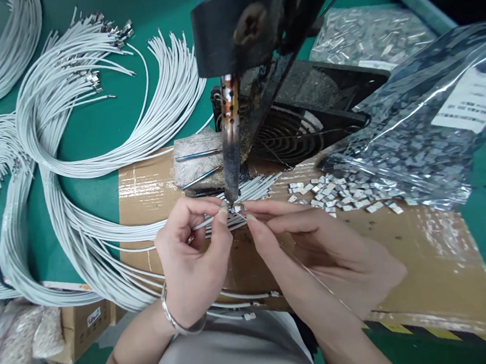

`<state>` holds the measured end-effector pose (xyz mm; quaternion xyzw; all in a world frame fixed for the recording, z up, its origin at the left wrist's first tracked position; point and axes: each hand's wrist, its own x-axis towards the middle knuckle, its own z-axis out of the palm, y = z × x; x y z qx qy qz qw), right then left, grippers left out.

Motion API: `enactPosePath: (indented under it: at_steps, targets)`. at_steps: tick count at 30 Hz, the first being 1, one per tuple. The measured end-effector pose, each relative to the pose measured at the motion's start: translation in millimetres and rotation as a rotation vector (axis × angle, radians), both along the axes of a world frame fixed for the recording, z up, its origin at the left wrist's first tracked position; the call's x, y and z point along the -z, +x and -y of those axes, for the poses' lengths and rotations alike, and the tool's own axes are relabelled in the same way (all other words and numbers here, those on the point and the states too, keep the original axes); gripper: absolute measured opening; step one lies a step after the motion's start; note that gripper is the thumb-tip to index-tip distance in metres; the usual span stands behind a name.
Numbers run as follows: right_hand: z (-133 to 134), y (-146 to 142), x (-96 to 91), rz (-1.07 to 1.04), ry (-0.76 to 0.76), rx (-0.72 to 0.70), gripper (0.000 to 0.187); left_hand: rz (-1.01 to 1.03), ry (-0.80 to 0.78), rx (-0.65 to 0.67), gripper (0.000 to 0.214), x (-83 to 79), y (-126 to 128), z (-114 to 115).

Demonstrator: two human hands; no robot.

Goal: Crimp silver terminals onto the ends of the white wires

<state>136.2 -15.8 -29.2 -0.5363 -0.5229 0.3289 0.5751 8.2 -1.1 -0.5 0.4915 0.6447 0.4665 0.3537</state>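
My left hand [197, 259] is closed in a pinch on the end of a white cable [204, 223], just under the soldering iron [231, 148]. Between the fingertips of both hands sits a small metal connector [238, 208], at the iron's dark tip; whether it is joined to the cable cannot be made out. Thumb and forefinger of my right hand [315, 249] pinch a thin strand of solder wire [323, 285], which trails back across the palm toward the wrist. Fingertips partly hide the contact point.
Loose metal connectors [339, 192] spill from a plastic bag [415, 129] at right. A black fan [294, 133] stands behind the iron, beside a grey block [197, 159]. Bundles of white cables [67, 165] cover the left. Finished-looking cable ends [247, 306] lie near my body on cardboard [444, 276].
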Motion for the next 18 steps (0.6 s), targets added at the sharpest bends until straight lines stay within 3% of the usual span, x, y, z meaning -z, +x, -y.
enactPosePath:
  at_steps: [18]
  targets:
    - [0.6, -0.4, 0.8, 0.026, 0.012, 0.009, 0.025, -0.001, -0.006, -0.003, 0.013, 0.5, 0.8, -0.5]
